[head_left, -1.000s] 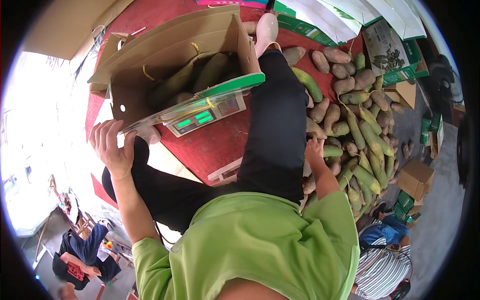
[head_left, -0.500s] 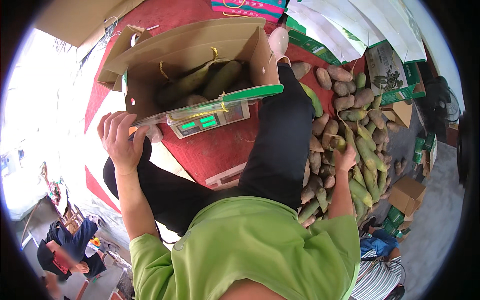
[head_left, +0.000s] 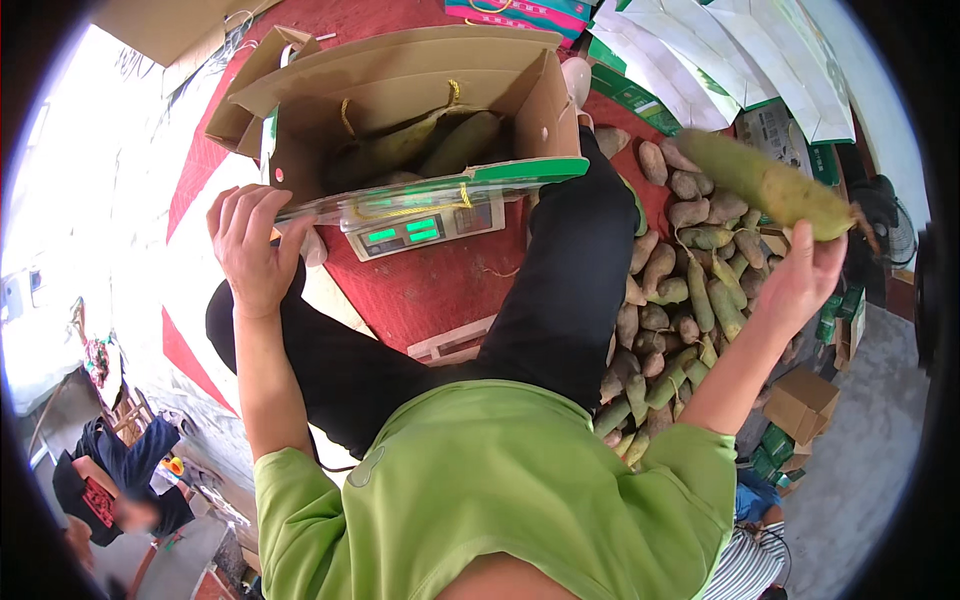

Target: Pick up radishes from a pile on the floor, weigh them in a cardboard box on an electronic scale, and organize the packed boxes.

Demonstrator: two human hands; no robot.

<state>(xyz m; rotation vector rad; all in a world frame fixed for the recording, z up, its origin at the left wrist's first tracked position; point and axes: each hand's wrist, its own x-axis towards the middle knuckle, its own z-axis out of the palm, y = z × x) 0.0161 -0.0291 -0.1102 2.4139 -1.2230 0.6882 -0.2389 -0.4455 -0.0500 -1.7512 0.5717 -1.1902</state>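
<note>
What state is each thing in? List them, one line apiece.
Cardboard box: open-topped, vegetables inside
Scale: switched on, display lit green
Long green vegetable: held up, clear of the pile
Right hand: closed on that vegetable near its root end
Left hand: fingers and thumb at the box's near left corner
Vegetable pile: loose, heaped

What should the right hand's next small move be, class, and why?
Probably swing the green radish in the right hand leftward toward the open carton: the radish is raised, the carton holds similar radishes, and the left hand is at its edge.
</note>
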